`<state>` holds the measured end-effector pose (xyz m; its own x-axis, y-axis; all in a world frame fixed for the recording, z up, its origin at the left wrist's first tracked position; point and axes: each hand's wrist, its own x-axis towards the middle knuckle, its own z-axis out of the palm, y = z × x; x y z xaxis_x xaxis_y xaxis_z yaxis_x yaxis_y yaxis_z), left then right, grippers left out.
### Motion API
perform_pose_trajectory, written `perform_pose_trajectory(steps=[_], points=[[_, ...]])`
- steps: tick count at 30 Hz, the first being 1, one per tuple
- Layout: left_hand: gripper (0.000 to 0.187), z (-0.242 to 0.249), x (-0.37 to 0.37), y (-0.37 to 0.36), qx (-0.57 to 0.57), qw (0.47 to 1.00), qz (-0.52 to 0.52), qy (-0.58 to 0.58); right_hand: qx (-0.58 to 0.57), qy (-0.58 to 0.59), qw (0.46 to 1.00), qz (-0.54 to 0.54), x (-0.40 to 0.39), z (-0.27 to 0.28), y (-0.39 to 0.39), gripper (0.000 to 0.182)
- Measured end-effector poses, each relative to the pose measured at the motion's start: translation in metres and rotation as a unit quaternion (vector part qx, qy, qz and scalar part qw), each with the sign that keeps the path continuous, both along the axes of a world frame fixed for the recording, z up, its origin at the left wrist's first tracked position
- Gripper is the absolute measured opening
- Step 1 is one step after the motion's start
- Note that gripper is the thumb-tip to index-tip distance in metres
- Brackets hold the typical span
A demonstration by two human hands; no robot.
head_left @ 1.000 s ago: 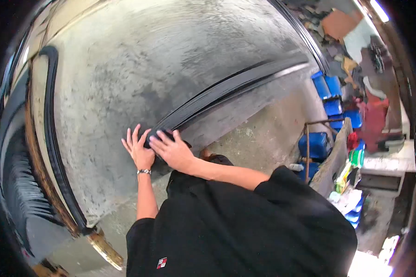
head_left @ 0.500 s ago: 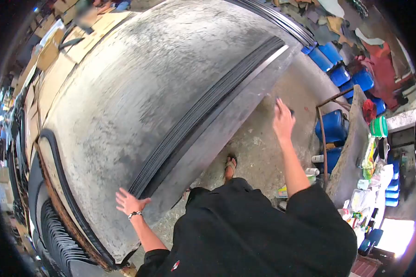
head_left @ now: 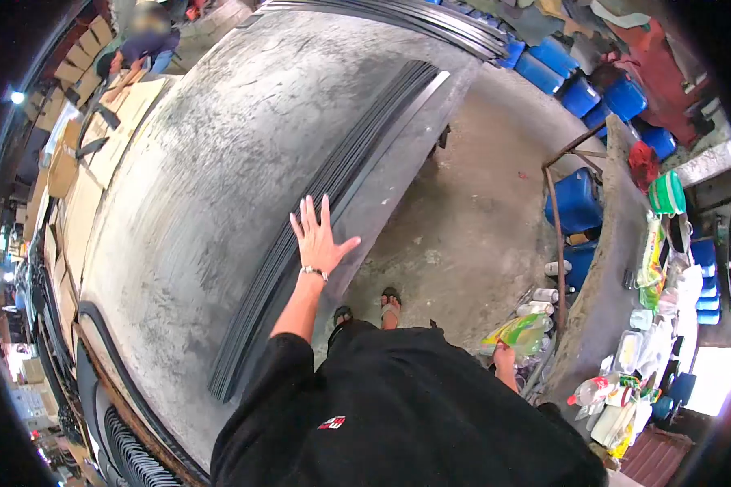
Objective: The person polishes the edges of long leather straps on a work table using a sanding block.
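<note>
My left hand (head_left: 318, 246) is spread wide, palm down, on or just above a long bundle of thin black strips (head_left: 260, 300). The strips lie side by side along the near edge of a large grey-smeared table (head_left: 195, 162). A paler strip (head_left: 432, 88) runs beside the bundle at its far end. Low at my right side, my right hand (head_left: 504, 357) is closed, its fingers partly hidden; what it holds, if anything, I cannot make out. Behind that hand, in view, is a green and yellow bag (head_left: 521, 334).
More black strips (head_left: 398, 15) lie across the table's far end. Blue containers (head_left: 577, 201) stand on the right, by a ledge (head_left: 597, 268) with a rusty metal frame (head_left: 554, 219). Cardboard (head_left: 126, 122) lines the left side. A person (head_left: 150, 45) is at the far left.
My left hand has moved from the bundle's near end up to its middle. My right hand has dropped from a forward reach to my side. The view has shifted.
</note>
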<state>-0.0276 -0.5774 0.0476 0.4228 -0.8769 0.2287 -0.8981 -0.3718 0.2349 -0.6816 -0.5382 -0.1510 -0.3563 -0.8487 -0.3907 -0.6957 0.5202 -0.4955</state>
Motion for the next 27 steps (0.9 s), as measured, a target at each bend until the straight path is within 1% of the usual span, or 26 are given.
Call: perform_pose_trajectory(steps=[2,3,4,5,7,8,9,10,11,12,14,16,18,20,23,25,27], points=[[0.137,0.006,0.002,-0.051,0.013,1.0,0.003,-0.002,0.086,0.067,0.994,-0.015,-0.001,0.014,-0.009,0.047],[0.137,0.009,0.003,-0.073,0.021,1.0,0.003,-0.004,0.07,0.047,0.996,-0.027,0.005,0.028,-0.01,0.048],[0.141,0.004,0.009,-0.092,0.009,1.0,0.007,-0.007,0.054,0.028,0.997,-0.039,0.014,0.046,-0.008,0.05],[0.143,0.001,0.014,-0.107,0.025,0.999,0.027,0.002,0.036,0.009,0.998,-0.052,0.022,0.06,-0.009,0.051],[0.147,-0.012,0.025,-0.129,0.047,0.997,0.061,0.022,0.078,0.037,0.994,-0.06,0.035,0.082,-0.012,0.043],[0.141,-0.014,0.027,-0.134,0.077,0.993,0.085,0.017,0.1,0.052,0.992,-0.063,0.039,0.09,-0.016,0.039],[0.136,-0.02,0.033,-0.137,0.054,0.994,0.092,0.033,-0.041,-0.025,0.999,-0.014,0.028,0.07,0.0,0.049],[0.132,-0.028,0.038,-0.139,0.033,0.993,0.099,0.048,-0.003,0.001,0.999,-0.038,0.026,0.063,0.005,0.047],[0.125,-0.033,0.039,-0.138,0.01,0.995,0.097,0.009,0.035,0.027,0.997,-0.061,0.028,0.059,0.006,0.044],[0.116,-0.028,0.037,-0.136,0.002,0.996,0.09,-0.008,0.073,0.052,0.992,-0.083,0.026,0.049,0.009,0.042],[0.103,-0.024,0.037,-0.133,-0.02,0.997,0.069,-0.02,0.104,0.066,0.987,-0.099,0.035,0.046,-0.005,0.042],[0.093,-0.029,0.045,-0.134,-0.049,0.996,0.068,0.014,0.117,0.065,0.987,-0.085,0.049,0.051,-0.037,0.043],[0.084,-0.019,0.052,-0.138,-0.054,0.992,0.103,0.054,0.127,0.065,0.988,-0.057,0.063,0.067,-0.081,0.044],[0.084,-0.018,0.058,-0.142,-0.008,0.996,0.071,0.054,0.138,0.069,0.988,-0.019,0.072,0.087,-0.132,0.045],[0.087,-0.017,0.045,-0.158,0.034,0.99,0.132,0.031,0.167,0.079,0.982,0.05,0.092,0.128,-0.222,0.047],[0.09,-0.005,0.044,-0.186,0.009,0.986,0.157,0.052,0.187,0.088,0.974,0.087,0.11,0.158,-0.275,0.048],[0.096,-0.01,0.042,-0.218,0.001,0.984,0.169,0.055,0.203,0.102,0.969,0.094,0.115,0.184,-0.297,0.049]])
